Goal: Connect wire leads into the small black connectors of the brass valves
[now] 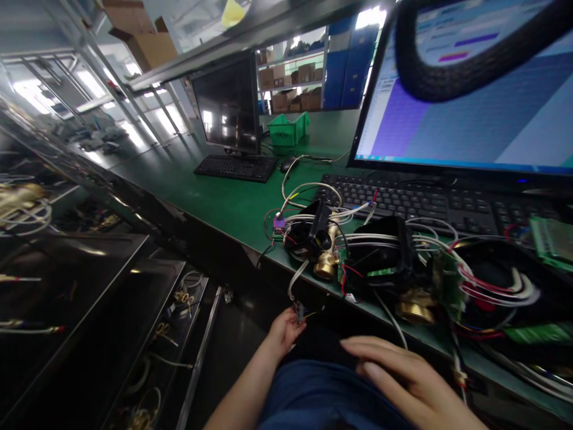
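The small grey connector is below the front edge of the counter, pinched in my left hand; its pale cable runs up toward a black housing. My right hand, seemingly unladen, is loosely open.

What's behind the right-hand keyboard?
The lit monitor stands behind the keyboard. It hides whatever is directly beyond it; a black braided loop covers part of the screen.

Head-worn view, forward and down
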`<state>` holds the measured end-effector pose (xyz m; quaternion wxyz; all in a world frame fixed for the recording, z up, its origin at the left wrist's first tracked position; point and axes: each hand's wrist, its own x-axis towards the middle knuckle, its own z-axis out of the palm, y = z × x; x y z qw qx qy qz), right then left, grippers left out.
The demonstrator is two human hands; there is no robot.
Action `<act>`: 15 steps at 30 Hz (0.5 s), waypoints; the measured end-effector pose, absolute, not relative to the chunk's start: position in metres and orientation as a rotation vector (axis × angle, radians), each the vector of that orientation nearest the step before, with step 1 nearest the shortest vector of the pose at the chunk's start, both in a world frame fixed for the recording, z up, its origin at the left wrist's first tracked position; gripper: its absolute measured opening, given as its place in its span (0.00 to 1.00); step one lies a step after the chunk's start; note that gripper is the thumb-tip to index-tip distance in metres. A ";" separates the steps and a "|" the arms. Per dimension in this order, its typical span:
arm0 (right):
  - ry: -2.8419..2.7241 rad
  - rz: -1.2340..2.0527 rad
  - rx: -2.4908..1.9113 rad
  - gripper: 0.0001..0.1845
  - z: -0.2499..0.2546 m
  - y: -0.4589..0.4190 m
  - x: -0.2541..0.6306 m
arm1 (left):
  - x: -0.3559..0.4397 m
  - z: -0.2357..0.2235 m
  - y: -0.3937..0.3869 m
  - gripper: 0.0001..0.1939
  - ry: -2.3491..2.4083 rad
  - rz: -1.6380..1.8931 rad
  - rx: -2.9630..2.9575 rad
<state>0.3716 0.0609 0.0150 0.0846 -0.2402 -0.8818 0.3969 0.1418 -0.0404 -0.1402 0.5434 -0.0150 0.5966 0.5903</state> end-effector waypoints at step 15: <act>-2.621 0.666 -0.499 0.15 -0.069 0.032 0.298 | 0.175 -0.084 -0.091 0.17 1.964 1.710 0.447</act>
